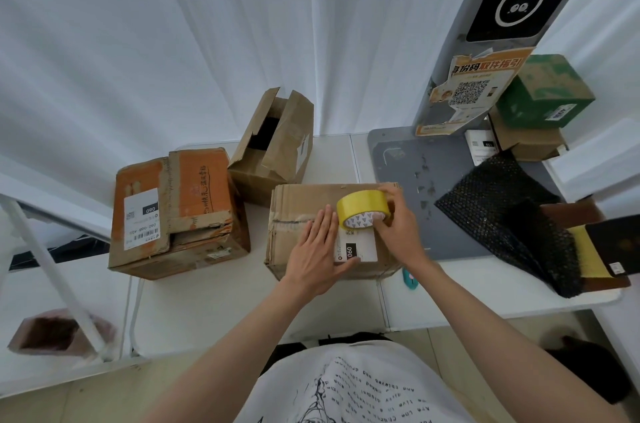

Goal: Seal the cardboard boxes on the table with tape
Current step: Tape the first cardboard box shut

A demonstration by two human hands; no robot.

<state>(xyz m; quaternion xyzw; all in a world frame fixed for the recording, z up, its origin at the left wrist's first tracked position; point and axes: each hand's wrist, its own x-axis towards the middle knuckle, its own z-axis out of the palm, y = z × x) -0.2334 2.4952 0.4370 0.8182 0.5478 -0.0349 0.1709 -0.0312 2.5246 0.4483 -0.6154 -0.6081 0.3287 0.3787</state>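
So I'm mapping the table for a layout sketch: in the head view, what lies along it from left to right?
Orange box → open brown box → left hand → tape roll → right hand → grey mat → black bubble wrap → green box.

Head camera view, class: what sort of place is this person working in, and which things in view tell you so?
Probably a parcel pickup or packing station. Worn brown cardboard boxes with white shipping labels sit on the white table, an orange poster with a QR code hangs on a scanner stand, and the right hand holds a yellow tape roll.
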